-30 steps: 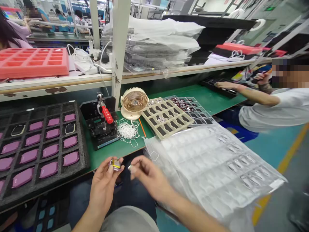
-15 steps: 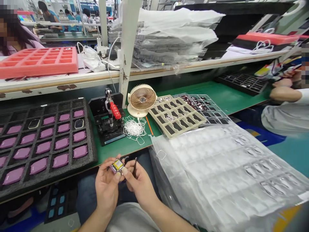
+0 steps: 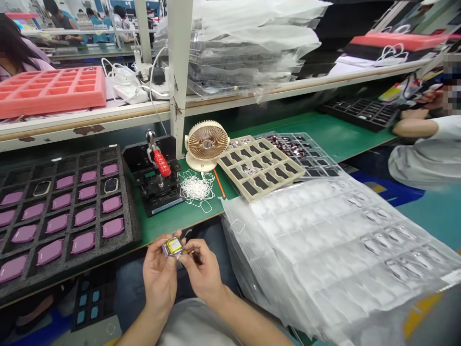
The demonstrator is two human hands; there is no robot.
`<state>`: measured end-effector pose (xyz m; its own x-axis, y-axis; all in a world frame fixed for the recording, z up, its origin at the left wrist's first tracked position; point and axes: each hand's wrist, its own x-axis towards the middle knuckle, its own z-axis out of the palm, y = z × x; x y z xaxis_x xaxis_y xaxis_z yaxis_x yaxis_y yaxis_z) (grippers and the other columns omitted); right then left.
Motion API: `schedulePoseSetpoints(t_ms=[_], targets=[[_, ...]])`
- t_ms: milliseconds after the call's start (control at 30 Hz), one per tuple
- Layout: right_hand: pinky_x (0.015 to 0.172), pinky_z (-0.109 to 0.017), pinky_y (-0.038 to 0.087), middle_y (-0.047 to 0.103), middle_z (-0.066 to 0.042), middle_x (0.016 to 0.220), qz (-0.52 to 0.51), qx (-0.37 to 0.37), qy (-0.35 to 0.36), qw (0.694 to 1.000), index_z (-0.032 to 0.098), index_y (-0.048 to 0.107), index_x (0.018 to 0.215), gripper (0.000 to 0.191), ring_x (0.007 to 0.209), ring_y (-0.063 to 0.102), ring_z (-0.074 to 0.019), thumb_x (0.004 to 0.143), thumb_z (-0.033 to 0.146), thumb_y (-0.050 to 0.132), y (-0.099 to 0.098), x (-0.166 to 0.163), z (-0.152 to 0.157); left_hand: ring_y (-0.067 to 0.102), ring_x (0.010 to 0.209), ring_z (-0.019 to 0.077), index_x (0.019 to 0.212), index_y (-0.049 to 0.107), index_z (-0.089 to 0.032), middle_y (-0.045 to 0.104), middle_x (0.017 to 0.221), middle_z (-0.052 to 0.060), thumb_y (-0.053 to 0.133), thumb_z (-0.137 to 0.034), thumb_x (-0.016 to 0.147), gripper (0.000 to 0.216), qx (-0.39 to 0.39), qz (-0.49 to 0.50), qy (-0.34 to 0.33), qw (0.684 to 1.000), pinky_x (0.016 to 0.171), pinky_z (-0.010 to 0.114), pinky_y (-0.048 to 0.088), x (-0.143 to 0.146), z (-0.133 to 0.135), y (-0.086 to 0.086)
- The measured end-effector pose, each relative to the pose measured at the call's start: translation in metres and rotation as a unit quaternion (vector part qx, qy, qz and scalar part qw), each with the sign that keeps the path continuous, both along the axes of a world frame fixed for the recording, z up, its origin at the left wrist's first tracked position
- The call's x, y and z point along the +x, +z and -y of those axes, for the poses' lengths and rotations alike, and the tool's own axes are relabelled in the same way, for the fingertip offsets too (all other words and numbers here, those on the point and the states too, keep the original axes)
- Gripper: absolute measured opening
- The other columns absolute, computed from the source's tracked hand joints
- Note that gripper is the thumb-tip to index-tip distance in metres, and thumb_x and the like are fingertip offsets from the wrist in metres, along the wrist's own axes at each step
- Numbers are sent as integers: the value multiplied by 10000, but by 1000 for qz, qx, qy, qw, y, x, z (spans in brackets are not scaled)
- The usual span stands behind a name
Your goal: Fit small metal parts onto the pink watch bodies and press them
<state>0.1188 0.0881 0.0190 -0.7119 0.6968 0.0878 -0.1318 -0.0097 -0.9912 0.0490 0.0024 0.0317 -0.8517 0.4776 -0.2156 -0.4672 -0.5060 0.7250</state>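
My left hand (image 3: 159, 274) holds an open purple smartwatch case (image 3: 166, 250) by its left side and lower edge, thumb in front. A yellow-edged silver battery (image 3: 175, 246) shows inside the case. My right hand (image 3: 202, 271) has thumb and forefinger closed at the case's right edge. Something dark and thin shows between the right fingers; most of it is hidden. On the bench past my hands lies a heap of thin white gasket rings (image 3: 196, 186). Left of the heap stands a black toggle-clamp press (image 3: 156, 180) with a red handle.
A black foam tray (image 3: 131, 226) of purple watch cases lies left. A cream fan (image 3: 207, 144) stands behind the rings, near an orange stick (image 3: 219, 183). Right are a beige tray (image 3: 252, 192) and plastic-covered trays (image 3: 324, 240) reaching past the bench edge. A co-worker's arm (image 3: 414, 127) is far right.
The dark tweezers that stuck up from my right hand no longer show clearly. My right fingers have curled in closer to the case. The camera view has shifted slightly.
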Motion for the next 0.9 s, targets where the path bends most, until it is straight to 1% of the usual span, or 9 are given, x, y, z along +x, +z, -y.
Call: schedulePoseSetpoints(t_ms=[133, 267, 433, 533, 633, 733, 767, 833, 900], targets=[[642, -270, 478, 671, 6, 828, 7, 8, 30, 999, 242, 612, 948, 205, 659, 583, -144, 955, 406, 737, 1, 4, -3, 651, 1312, 394, 1073, 779, -304, 718, 1234, 43, 938, -312, 761, 350, -7, -6, -1, 1000, 1122, 518, 517, 1, 0, -1], [654, -258, 475, 639, 12, 825, 7, -30, 27, 999, 241, 575, 943, 258, 694, 571, -139, 928, 405, 774, 2, 5, -5, 655, 1303, 394, 1095, 781, -307, 727, 1227, 52, 921, -308, 782, 342, -10, -21, -10, 1000, 1097, 497, 536, 3, 3, -3], [673, -266, 478, 615, 3, 853, 9, -4, 12, 1000, 241, 525, 922, 269, 721, 577, -144, 943, 398, 742, 3, 12, 4, 683, 1267, 371, 1136, 780, -315, 743, 1246, 47, 919, -343, 785, 378, -33, 7, -28, 999, 1082, 456, 553, 12, 5, -3], [628, -251, 451, 606, 7, 834, 56, -5, -4, 998, 235, 522, 925, 277, 688, 549, -132, 967, 434, 710, 11, 27, 7, 695, 1255, 361, 1163, 776, -301, 760, 1253, 61, 924, -362, 777, 418, -48, 61, -74, 994, 1052, 419, 582, 15, 1, -3], [562, -240, 388, 599, 25, 751, 170, 60, 4, 984, 224, 589, 936, 247, 608, 489, -116, 995, 448, 673, 32, 58, -10, 718, 1228, 335, 1279, 735, -316, 768, 1289, 79, 894, -389, 815, 496, -75, 123, -153, 978, 1000, 374, 618, 13, -2, -6], [611, -252, 430, 687, 12, 772, 345, 183, -56, 919, 245, 697, 1019, 194, 648, 586, -145, 1022, 423, 620, 63, 112, -61, 735, 1203, 304, 1295, 733, -290, 757, 1343, 84, 884, -402, 824, 507, -120, 140, -218, 958, 953, 300, 638, 4, -3, -16], [665, -261, 463, 732, -1, 830, 410, 215, -102, 880, 255, 724, 1052, 195, 715, 645, -166, 1030, 406, 603, 74, 136, -85, 744, 1184, 300, 1278, 744, -270, 757, 1347, 87, 898, -409, 805, 516, -134, 139, -233, 953, 934, 282, 643, 1, -3, -20], [774, -289, 497, 780, -39, 949, 543, 241, -220, 774, 246, 769, 1014, 225, 863, 706, -215, 1027, 382, 591, 92, 190, -140, 769, 1117, 299, 1262, 756, -238, 772, 1315, 97, 934, -430, 748, 577, -161, 143, -252, 944, 890, 269, 658, -4, -4, -27], [861, -332, 499, 776, -122, 1104, 600, 221, -298, 709, 188, 768, 1094, 264, 1040, 707, -281, 1043, 328, 549, 103, 245, -197, 792, 1043, 297, 1263, 758, -226, 789, 1275, 104, 963, -449, 693, 645, -188, 155, -259, 935, 845, 262, 670, -4, -4, -28]])
